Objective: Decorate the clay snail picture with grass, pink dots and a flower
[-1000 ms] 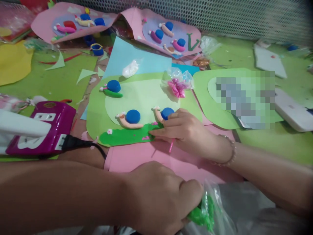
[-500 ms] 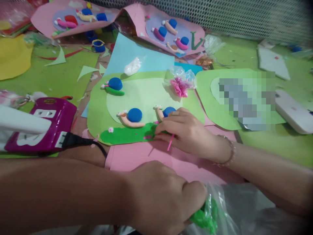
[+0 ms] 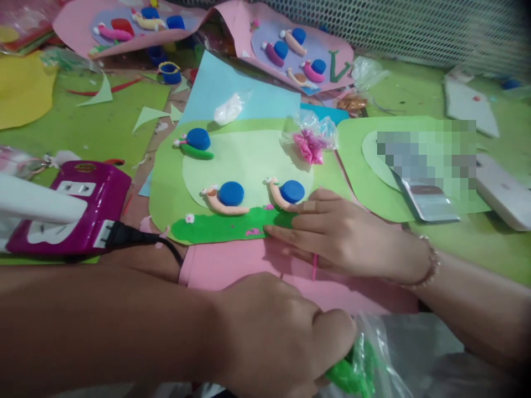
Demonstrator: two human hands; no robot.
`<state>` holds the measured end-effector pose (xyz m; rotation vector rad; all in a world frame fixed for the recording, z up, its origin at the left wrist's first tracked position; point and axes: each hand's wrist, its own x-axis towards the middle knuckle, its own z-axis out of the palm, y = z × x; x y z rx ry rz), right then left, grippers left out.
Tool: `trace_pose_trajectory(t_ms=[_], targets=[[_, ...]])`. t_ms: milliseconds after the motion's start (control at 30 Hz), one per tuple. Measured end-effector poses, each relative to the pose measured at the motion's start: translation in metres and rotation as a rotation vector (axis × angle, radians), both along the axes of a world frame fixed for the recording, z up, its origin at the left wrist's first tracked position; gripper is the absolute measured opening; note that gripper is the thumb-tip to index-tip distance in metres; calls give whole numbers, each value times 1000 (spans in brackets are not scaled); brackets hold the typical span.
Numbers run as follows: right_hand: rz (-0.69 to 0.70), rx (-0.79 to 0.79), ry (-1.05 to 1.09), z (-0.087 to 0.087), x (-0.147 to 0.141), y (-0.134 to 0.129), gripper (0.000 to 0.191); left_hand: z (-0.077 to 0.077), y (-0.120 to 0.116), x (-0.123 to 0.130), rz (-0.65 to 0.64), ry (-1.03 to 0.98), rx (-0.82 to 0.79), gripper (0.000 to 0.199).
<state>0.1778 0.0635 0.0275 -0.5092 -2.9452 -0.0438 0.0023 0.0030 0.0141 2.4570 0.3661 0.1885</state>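
Note:
My left hand [image 3: 277, 337] is closed round a clear plastic bag of green modelling clay [image 3: 352, 370] at the bottom. My right hand [image 3: 340, 235] lies over the right end of a flat green clay strip [image 3: 215, 226], its index fingertip touching the lower edge. A thin pink stick [image 3: 314, 266] juts from beneath its fingers; their grip on it is partly hidden. Just above the strip are two peach clay snails with blue shells, a left snail [image 3: 231, 194] and a right snail [image 3: 291, 192]. A green-bodied snail [image 3: 198, 140] sits higher on the green paper [image 3: 164, 182].
Bagged pink clay [image 3: 307, 146] and a white lump in plastic [image 3: 229, 109] lie near the paper's upper edge. A purple power strip [image 3: 105, 188] with a plugged black cord stands left. Pink paper with more snails [image 3: 238, 33] is behind, a white phone-like object [image 3: 506, 190] right.
My right hand has slid right and slightly down with the pink stick, uncovering the right snail's blue shell and more of the green strip. My left hand still grips the bag.

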Motion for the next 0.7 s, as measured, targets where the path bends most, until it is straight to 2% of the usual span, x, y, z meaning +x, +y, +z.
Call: trace_pose_trajectory(t_ms=[167,300,367,500,700], targets=[[11,-24,54,-2,3,5,31,0,-1,0,12,-19,39,18],[43,-59,-15,-3,3,5,35,-2,1,-2,22,-146,155,9],[24,-55,-41,-4,2,5,34,-4,2,-3,72,-197,196,8],[-6,-3,-49,-4,1,6,33,-3,2,-2,175,-195,157,8],[4,141,-123,1,2,8,29,-2,1,-2,174,-131,132,7]])
